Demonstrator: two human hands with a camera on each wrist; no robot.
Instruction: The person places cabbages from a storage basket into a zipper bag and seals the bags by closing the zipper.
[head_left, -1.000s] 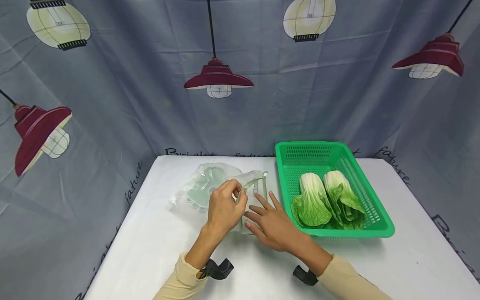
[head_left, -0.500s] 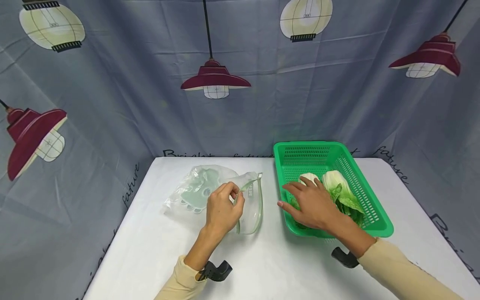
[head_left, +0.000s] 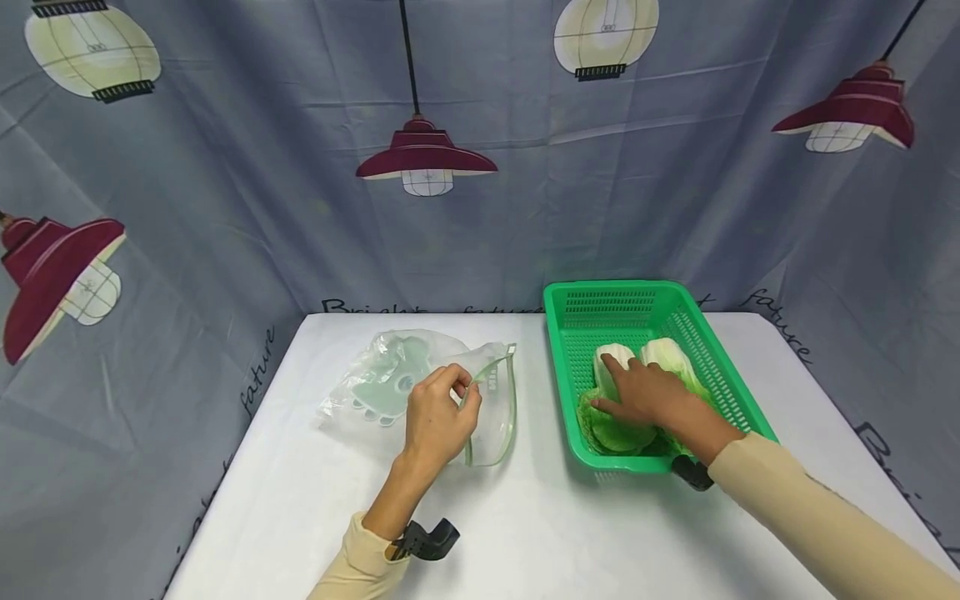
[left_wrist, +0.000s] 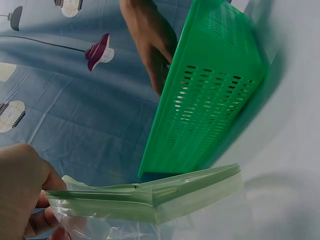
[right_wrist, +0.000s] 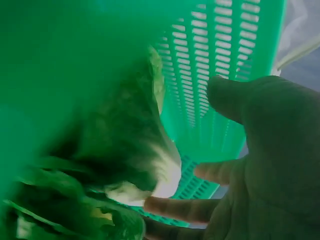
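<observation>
My left hand [head_left: 442, 417] pinches the green zip edge of a clear zip bag [head_left: 390, 383] with a pale green print. In the left wrist view, the bag's mouth [left_wrist: 195, 195] gapes apart. Over in the green plastic basket [head_left: 558, 375], my right hand [head_left: 648, 396] reaches down with spread fingers between two napa cabbages. The left napa cabbage [head_left: 611, 437] lies partly beneath it; the right napa cabbage [head_left: 667, 354] is partly covered by the hand. From the right wrist, one fingertip [right_wrist: 155, 204] shows right at a cabbage's white stem end [right_wrist: 167, 180], the thumb well apart.
A white table [head_left: 510, 533] carries the bag at left and the basket at right. Behind it hangs a grey-blue curtain [head_left: 300, 208] printed with lamps. The basket's raised wall [left_wrist: 210, 100] stands just beyond the bag's mouth.
My right hand has left the bag, swung right over the basket and lowered onto the cabbages. The left hand keeps its pinch on the bag's edge.
</observation>
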